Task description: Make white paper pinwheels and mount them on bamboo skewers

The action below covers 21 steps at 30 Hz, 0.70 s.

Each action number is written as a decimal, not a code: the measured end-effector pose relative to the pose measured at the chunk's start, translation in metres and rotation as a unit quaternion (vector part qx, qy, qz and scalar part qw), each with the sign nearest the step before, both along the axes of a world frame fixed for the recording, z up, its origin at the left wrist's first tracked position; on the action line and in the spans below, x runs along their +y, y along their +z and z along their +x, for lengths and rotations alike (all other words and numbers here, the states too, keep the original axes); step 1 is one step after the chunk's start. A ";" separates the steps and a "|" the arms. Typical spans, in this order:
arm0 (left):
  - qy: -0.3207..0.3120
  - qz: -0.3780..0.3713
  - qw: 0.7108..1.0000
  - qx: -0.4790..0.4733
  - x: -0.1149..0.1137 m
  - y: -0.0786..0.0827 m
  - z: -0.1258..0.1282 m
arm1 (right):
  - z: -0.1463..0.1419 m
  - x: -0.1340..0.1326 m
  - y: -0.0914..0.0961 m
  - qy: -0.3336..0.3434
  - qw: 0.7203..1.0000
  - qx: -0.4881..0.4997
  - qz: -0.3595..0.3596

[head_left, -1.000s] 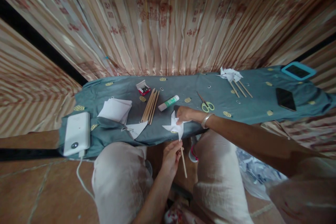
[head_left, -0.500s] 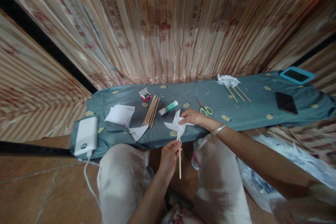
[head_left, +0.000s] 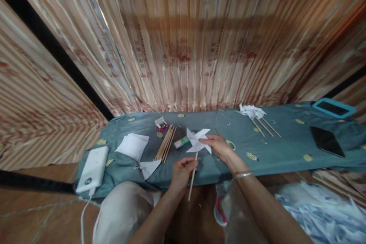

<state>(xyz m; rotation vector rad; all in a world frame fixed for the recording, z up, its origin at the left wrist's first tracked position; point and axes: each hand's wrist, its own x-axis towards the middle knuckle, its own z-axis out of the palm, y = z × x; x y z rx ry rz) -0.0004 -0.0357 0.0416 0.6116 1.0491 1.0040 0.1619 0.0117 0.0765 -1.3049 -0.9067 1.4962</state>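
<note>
Shifted since earlier, the white folded-paper pinwheel (head_left: 196,142), lower centre of the frame, now partly covers the glue stick (head_left: 178,143), its green label (head_left: 184,140) unreadable; left hand (head_left: 182,170) pinches the slim wooden rod (head_left: 191,187), right hand (head_left: 219,148) the paper.

A single view looks from the wearer's head, forward and down over a knee (head_left: 126,204) at seven o'clock. It sits near: the left hand (head_left: 183,170) and right hand (head_left: 219,148) fall towards six and five o'clock, the surface (head_left: 286,154) spans eight to three o'clock, and a curtain (head_left: 183,26) fills twelve o'clock beyond.
</note>
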 end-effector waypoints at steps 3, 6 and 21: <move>-0.004 0.025 0.999 0.021 0.015 0.002 0.000 | -0.007 0.006 -0.004 -0.037 0.998 0.040 0.030; -0.011 0.064 0.997 0.044 0.030 0.002 0.000 | -0.013 0.012 -0.010 -0.074 0.993 0.072 0.051; 0.000 0.041 0.999 0.032 0.050 -0.008 -0.007 | -0.002 0.022 -0.020 -0.117 0.986 0.118 0.012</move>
